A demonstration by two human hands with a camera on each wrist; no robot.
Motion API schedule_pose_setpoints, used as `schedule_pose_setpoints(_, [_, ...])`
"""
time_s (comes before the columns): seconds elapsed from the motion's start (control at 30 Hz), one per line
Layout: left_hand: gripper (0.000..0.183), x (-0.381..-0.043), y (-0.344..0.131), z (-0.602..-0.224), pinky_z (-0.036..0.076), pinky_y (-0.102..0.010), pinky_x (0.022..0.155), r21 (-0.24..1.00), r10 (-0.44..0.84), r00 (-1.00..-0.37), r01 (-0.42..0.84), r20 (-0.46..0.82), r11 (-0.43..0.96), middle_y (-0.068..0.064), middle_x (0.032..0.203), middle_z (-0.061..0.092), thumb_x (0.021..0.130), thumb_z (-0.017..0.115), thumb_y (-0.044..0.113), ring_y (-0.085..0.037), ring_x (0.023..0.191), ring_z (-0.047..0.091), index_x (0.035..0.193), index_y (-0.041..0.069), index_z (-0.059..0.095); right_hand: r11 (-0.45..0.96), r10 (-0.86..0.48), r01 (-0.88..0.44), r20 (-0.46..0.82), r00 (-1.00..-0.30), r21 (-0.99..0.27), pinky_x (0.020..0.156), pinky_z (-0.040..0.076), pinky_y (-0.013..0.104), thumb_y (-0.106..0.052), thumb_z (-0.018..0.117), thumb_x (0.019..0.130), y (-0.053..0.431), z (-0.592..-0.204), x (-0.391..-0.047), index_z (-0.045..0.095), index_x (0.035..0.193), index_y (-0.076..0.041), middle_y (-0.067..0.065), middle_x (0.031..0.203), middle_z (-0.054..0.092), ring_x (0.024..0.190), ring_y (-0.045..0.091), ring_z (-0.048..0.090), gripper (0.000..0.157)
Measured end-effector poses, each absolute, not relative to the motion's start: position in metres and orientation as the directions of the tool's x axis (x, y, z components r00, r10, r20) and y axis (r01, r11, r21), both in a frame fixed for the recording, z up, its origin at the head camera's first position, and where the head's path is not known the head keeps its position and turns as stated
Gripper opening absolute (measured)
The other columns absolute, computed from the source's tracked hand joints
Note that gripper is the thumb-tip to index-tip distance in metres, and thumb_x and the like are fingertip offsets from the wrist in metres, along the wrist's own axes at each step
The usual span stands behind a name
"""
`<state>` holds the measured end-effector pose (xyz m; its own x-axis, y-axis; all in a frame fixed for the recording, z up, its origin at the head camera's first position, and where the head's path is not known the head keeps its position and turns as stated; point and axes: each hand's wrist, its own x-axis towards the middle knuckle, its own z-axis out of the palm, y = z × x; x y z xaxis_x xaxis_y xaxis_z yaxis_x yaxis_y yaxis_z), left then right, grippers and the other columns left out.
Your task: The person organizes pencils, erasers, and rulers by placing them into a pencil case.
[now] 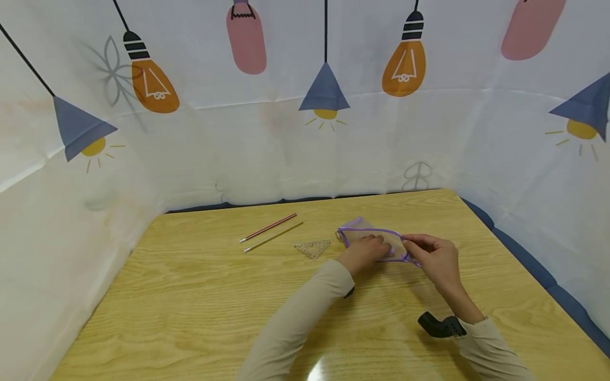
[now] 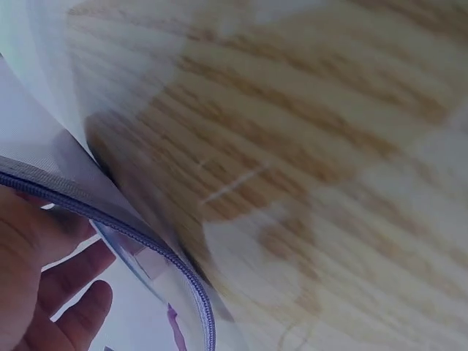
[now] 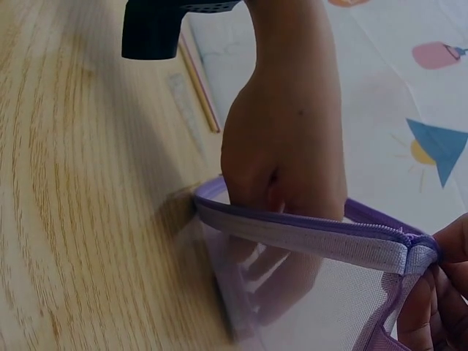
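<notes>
A see-through mesh zip pouch (image 1: 362, 233) with purple edging lies at the right half of the table, its mouth unzipped. My left hand (image 1: 364, 254) reaches through the mouth into the pouch; in the right wrist view its fingers show dimly through the mesh (image 3: 344, 285). Whether these fingers hold anything I cannot tell. At the pouch's right end, my right hand (image 1: 436, 259) pinches the corner by the zipper between thumb and fingers. The purple zipper (image 2: 124, 223) curves across the lower left of the left wrist view.
Left of the pouch lie a red pencil (image 1: 269, 228) and a yellow pencil (image 1: 274, 237), side by side on a slant. A clear triangular ruler (image 1: 312, 247) sits between them and the pouch. Behind the wooden table (image 1: 190, 296) hangs a white printed curtain (image 1: 229, 148).
</notes>
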<state>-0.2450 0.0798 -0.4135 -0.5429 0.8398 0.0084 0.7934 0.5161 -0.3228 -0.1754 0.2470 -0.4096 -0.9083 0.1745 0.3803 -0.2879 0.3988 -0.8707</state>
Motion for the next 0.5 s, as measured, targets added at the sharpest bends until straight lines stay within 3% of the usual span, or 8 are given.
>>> schedule_pose_setpoints(0.27, [0.021, -0.2465, 0.0821, -0.4113, 0.049, -0.019, 0.079, -0.222, 0.808, -0.589, 0.792, -0.034, 0.568, 0.004, 0.112, 0.062, 0.099, 0.058, 0.017, -0.010, 0.097, 0.059, 0.118, 0.019, 0.064, 0.431, 0.158, -0.296, 0.394, -0.905, -0.853, 0.052, 0.052, 0.024, -0.008, 0.069, 0.090, 0.2451, -0.4106, -0.1784, 0.072, 0.103, 0.005, 0.015, 0.087, 0.070, 0.067, 0.010, 0.065, 0.019])
schedule_pose_setpoints(0.5, [0.019, -0.2456, 0.0797, -0.4110, 0.049, -0.018, 0.071, -0.246, 0.811, -0.585, 0.786, -0.001, 0.567, 0.003, 0.106, 0.064, 0.101, 0.053, 0.013, -0.009, 0.088, 0.061, 0.113, 0.018, 0.067, 0.436, 0.152, -0.295, 0.392, -0.907, -0.850, 0.051, 0.050, 0.024, -0.010, 0.069, 0.090, 0.2423, -0.4081, -0.1797, 0.073, 0.103, 0.004, 0.015, 0.088, 0.071, 0.067, 0.010, 0.064, 0.020])
